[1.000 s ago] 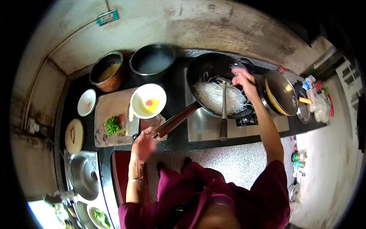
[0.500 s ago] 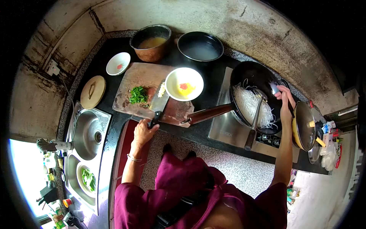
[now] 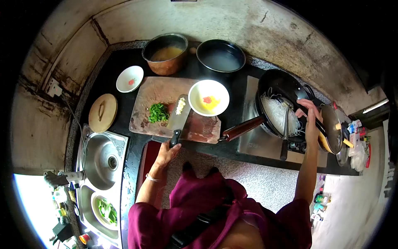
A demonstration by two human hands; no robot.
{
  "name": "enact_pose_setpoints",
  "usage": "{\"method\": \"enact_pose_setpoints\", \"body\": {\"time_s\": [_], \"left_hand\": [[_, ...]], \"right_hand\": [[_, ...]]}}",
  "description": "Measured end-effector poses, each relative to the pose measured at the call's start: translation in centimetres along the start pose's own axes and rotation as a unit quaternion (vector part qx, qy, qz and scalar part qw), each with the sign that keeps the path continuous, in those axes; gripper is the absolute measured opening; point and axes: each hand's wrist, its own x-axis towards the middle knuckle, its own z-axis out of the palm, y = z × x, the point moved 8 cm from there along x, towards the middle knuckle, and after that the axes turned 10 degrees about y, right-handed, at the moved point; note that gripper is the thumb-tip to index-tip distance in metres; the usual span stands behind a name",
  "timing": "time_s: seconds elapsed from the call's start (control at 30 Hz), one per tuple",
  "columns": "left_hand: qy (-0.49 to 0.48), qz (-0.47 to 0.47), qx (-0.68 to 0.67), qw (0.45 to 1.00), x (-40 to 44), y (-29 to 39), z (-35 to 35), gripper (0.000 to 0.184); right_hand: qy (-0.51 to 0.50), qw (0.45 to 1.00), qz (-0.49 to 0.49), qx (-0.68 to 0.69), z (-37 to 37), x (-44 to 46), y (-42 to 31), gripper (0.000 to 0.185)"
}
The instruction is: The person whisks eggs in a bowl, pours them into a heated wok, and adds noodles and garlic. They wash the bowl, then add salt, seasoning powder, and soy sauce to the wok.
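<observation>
My left hand (image 3: 168,153) is closed round the black handle of a cleaver (image 3: 179,118). Chopped pale garlic (image 3: 180,106) sits on its broad blade, which lies over the wooden cutting board (image 3: 159,87). Beside the blade is a heap of chopped green herbs (image 3: 158,113). A white bowl (image 3: 198,108) with yellow liquid and something red stands on the board's right part. My right hand (image 3: 310,111) reaches over the right side of a black wok (image 3: 273,79), fingers stretched and apart. White noodles (image 3: 275,114) fill the wok, and a long-handled spatula (image 3: 285,133) leans in it.
Behind the board stand a brown pot (image 3: 163,66) and a dark basin (image 3: 222,68) of cloudy liquid. At left are a small white bowl (image 3: 124,85), a wooden lid (image 3: 97,118) and a steel sink (image 3: 93,145) with greens. A pan lid (image 3: 331,137) rests right of the wok.
My left hand has closed on the cleaver's handle. A pale bluish blur by my right fingers no longer shows, and those fingers have spread. The view has shifted slightly.
</observation>
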Motion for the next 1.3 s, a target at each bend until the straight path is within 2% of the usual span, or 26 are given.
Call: {"method": "enact_pose_setpoints", "body": {"time_s": [0.07, 0.1, 0.13, 0.2, 0.23, 0.33, 0.4, 0.43, 0.47, 0.53, 0.63, 0.67, 0.73, 0.77, 0.8, 0.87, 0.9, 0.93, 1.0, 1.13, 1.3], "left_hand": [[0.009, -0.011, 0.035, 0.999, -0.4, 0.1, -1.8, 0.017], [0.017, 0.021, 0.096, 0.995, -0.6, 0.8, -2.7, 0.016], [0.011, 0.022, 0.101, 0.995, -1.1, 1.4, -3.4, 0.016], [-0.002, 0.005, 0.091, 0.996, -2.1, 3.3, -4.7, 0.017], [-0.007, -0.003, 0.133, 0.991, -2.4, 4.5, -5.5, 0.016], [-0.026, 0.017, 0.123, 0.992, -2.8, 9.6, -6.0, 0.011], [-0.054, 0.049, 0.164, 0.984, -1.7, 12.4, -6.2, 0.009], [-0.064, 0.030, 0.163, 0.984, -1.4, 13.9, -5.8, 0.011], [-0.087, 0.051, 0.204, 0.974, -1.0, 15.8, -5.3, 0.014], [-0.096, 0.094, 0.228, 0.964, -0.2, 19.4, -3.3, 0.016], [-0.165, 0.091, 0.231, 0.955, 1.3, 23.6, 1.9, 0.019], [-0.186, 0.100, 0.228, 0.950, 1.9, 24.6, 4.0, 0.020], [-0.237, 0.103, 0.264, 0.929, 3.3, 26.1, 8.4, 0.020], [-0.252, 0.064, 0.229, 0.938, 2.9, 27.0, 11.3, 0.018], [-0.260, 0.066, 0.242, 0.932, 4.2, 26.8, 13.3, 0.014], [-0.308, 0.095, 0.307, 0.895, 4.8, 27.3, 18.0, 0.014], [-0.333, 0.063, 0.249, 0.907, 5.1, 27.1, 20.0, 0.016], [-0.337, 0.064, 0.254, 0.904, 5.8, 26.9, 21.6, 0.016], [-0.351, 0.064, 0.324, 0.876, 6.7, 26.1, 24.4, 0.019], [-0.355, 0.058, 0.336, 0.870, 7.7, 25.4, 28.0, 0.022], [-0.356, 0.009, 0.359, 0.863, 7.6, 26.0, 30.1, 0.021]], "right_hand": [[-0.008, 1.000, -0.013, 0.027, 1.0, -0.1, -0.6, 0.038], [-0.013, 1.000, -0.009, 0.024, 1.3, -0.1, -0.7, 0.042], [-0.007, 1.000, -0.006, 0.022, 1.5, -0.1, -0.7, 0.042], [-0.018, 0.993, 0.008, 0.119, 2.2, 0.1, -1.2, 0.047], [-0.043, 0.988, 0.000, 0.148, 2.7, 0.3, -1.7, 0.054], [0.001, 0.990, 0.008, 0.142, 2.6, 1.0, -2.9, 0.052], [0.012, 0.980, 0.032, 0.198, 1.8, 1.3, -2.6, 0.050], [0.012, 0.973, -0.002, 0.230, 1.5, 1.3, -3.4, 0.035], [0.013, 0.973, -0.032, 0.227, 0.8, 1.3, -3.8, 0.037], [0.040, 0.969, -0.064, 0.234, -0.8, 1.0, -4.4, 0.038], [0.077, 0.980, -0.165, 0.086, -1.9, 0.2, -6.4, 0.031], [0.057, 0.966, -0.249, -0.032, -1.9, -0.2, -7.6, 0.028], [0.018, 0.960, -0.254, -0.114, -1.3, -1.6, -6.8, 0.021], [0.005, 0.959, -0.258, -0.114, -0.7, -2.4, -6.4, 0.019], [-0.007, 0.958, -0.262, -0.114, -0.1, -3.0, -5.9, 0.019], [-0.043, 0.957, -0.279, -0.066, 0.7, -3.7, -5.2, 0.028], [-0.041, 0.953, -0.290, -0.072, 0.8, -3.8, -4.5, 0.033], [-0.039, 0.950, -0.299, -0.078, 0.8, -3.8, -3.8, 0.039], [-0.047, 0.955, -0.283, -0.077, 0.7, -3.5, -1.3, 0.034], [-0.076, 0.954, -0.271, -0.101, 0.6, -2.7, 2.2, 0.028], [-0.086, 0.960, -0.241, -0.113, 0.4, -2.7, 6.4, 0.032]]}}
